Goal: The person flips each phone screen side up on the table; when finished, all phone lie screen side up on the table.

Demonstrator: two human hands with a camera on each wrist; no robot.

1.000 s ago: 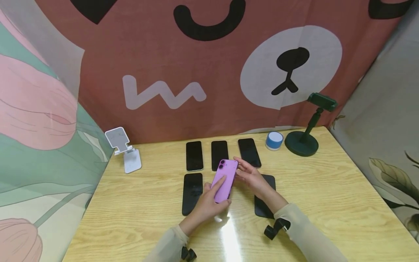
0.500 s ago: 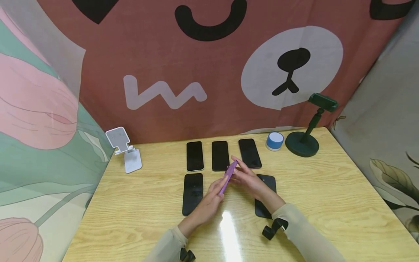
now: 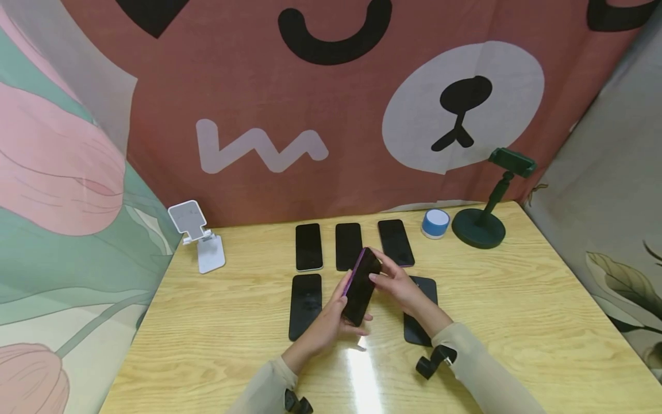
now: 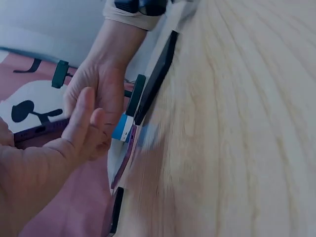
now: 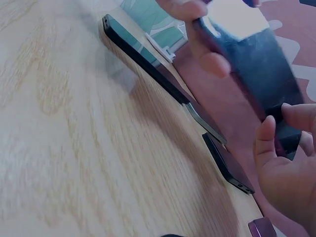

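Both hands hold a purple smartphone (image 3: 362,290) above the table, tilted, its dark screen facing the head camera. My left hand (image 3: 327,323) grips its lower left side, thumb on the near edge. At the upper right, my right hand (image 3: 402,289) pinches the edge between thumb and fingers. In the right wrist view the phone's glossy screen (image 5: 261,69) reflects light. Under my right wrist lies a dark phone (image 3: 416,332), partly covered. Another black phone (image 3: 305,307) rests left of my left hand.
Behind the hands lie three dark phones: left (image 3: 308,247), middle (image 3: 348,244) and right (image 3: 396,242). A blue and white round object (image 3: 435,223) and a dark green phone stand (image 3: 478,229) occupy the back right. A white folding stand (image 3: 211,254) is at the back left.
The phone has turned over in both hands: its purple back showed first, then its edge, and now its dark screen. The phones on the table have stayed put.
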